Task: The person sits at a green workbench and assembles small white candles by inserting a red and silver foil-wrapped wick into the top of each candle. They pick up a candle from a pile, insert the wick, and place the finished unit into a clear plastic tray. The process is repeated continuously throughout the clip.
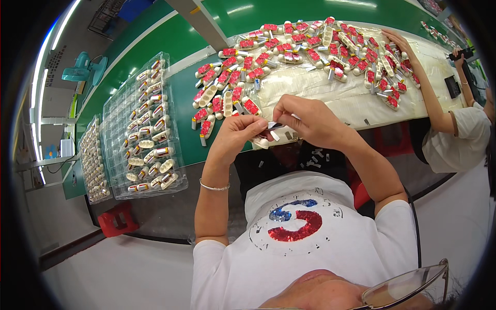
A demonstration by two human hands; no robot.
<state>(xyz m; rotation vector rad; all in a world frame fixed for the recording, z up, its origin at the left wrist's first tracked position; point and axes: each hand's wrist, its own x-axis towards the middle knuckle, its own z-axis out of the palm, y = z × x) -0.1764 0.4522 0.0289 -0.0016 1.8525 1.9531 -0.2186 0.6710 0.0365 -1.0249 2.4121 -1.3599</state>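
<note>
My left hand (238, 135) pinches a small cream rounded piece (260, 142) near the table's front edge. Its fingers cover most of the piece. Close against it, my right hand (305, 120) has thumb and finger closed on a thin black-and-white strip (275, 125). A short white tab (275, 136) sticks out below the fingertips. Beyond my hands lie many cream oblong pieces with red labels (251, 107) and silvery ends, loosely heaped. An unlabelled cream oblong piece (208, 95) with oval hollows rests among them, just past my left hand.
To the left, a clear plastic tray (116, 150) holds rows of cream pieces, with another filled tray (93, 165) beside it. A pale covering (310, 98) lies on the green table. At right, a co-worker's arm (426, 95) reaches over the heap. Small strips lie on my lap.
</note>
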